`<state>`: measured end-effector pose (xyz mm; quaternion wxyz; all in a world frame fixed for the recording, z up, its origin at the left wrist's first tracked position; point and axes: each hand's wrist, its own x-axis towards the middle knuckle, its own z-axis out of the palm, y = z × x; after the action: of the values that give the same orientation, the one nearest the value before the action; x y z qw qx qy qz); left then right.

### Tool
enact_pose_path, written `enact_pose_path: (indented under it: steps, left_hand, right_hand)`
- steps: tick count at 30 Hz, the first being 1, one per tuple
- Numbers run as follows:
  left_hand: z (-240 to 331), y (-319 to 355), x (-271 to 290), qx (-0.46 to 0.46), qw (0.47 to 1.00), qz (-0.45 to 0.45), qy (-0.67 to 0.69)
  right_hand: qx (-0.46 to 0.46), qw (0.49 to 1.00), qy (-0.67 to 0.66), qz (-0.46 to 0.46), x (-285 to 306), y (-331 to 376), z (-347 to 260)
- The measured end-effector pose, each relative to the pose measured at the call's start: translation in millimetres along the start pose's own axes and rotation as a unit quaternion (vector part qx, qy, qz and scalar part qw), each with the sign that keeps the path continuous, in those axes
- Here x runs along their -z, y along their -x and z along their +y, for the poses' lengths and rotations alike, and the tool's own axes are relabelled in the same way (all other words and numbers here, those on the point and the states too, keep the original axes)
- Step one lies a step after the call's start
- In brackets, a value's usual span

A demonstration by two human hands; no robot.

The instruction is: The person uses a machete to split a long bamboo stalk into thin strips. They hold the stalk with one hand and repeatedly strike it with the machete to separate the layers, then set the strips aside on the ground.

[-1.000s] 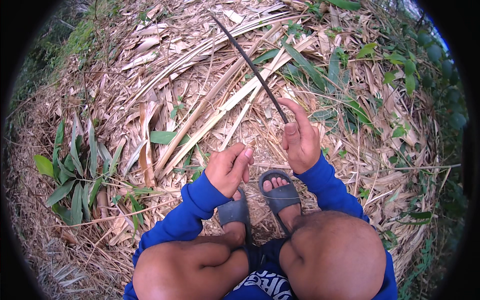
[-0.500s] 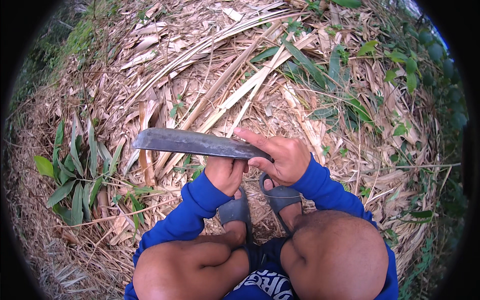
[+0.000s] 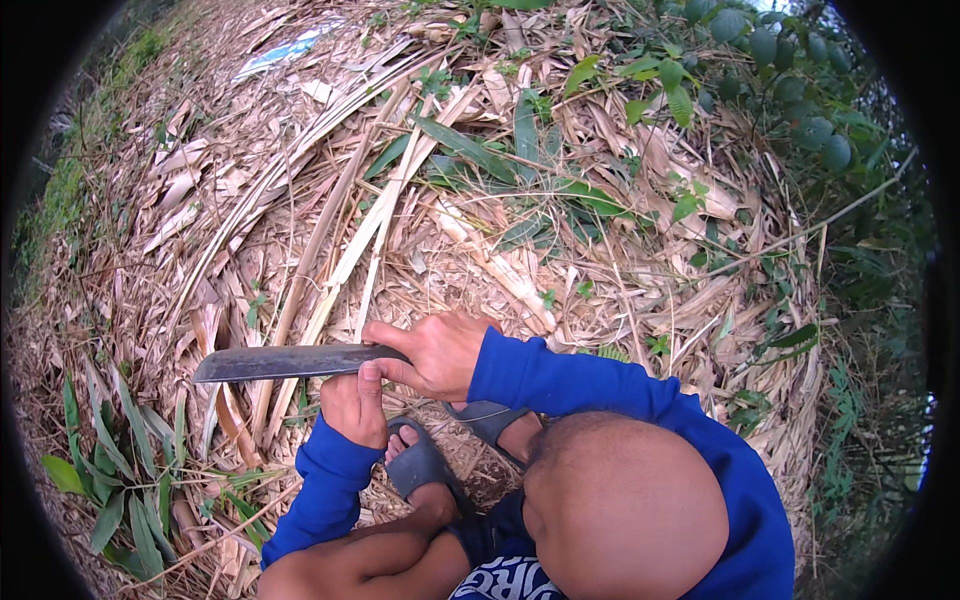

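My right hand (image 3: 437, 352) is closed around the handle of a long dark knife (image 3: 290, 362). The blade lies roughly level and points left, over dry litter. Just below the blade's base, my left hand (image 3: 355, 405) is curled into a fist with its thumb pressed up against the blade. I cannot see anything inside that fist. Both blue sleeves (image 3: 570, 385) come in from below, and the hands sit right above my feet in grey sandals (image 3: 425, 465).
Dry bamboo leaves, husks and long pale split strips (image 3: 350, 240) cover the ground ahead. Green leafy plants (image 3: 110, 480) grow at lower left and bushes (image 3: 790, 90) at upper right. My bare knees (image 3: 620, 520) fill the bottom of the view.
The knife swung down from pointing up and away to lying level with its tip to the left. My left thumb came up against the blade. The view shifted.
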<state>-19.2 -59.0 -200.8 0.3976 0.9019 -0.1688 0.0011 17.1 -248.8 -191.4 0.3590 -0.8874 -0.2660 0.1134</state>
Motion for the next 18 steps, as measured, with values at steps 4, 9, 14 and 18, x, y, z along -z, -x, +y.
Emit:
enact_pose_path:
  steps: [4,9,14,18]
  left_hand:
    - [0,-5,2,0.023,0.997,-0.064,-0.021]
    - [-4,3,-3,-0.015,0.999,-0.017,-0.034]
    - [-7,5,-10,-0.018,0.995,-0.006,-0.098]
    - [0,2,-12,0.026,0.993,-0.038,-0.109]
  right_hand:
    - [0.005,0.998,-0.054,0.024,-4,5,8]
    - [0.021,0.994,-0.101,0.027,-27,5,16]
    - [0.02,0.995,-0.082,0.061,-28,5,12]
    - [0.011,0.994,-0.08,0.072,-30,7,14]
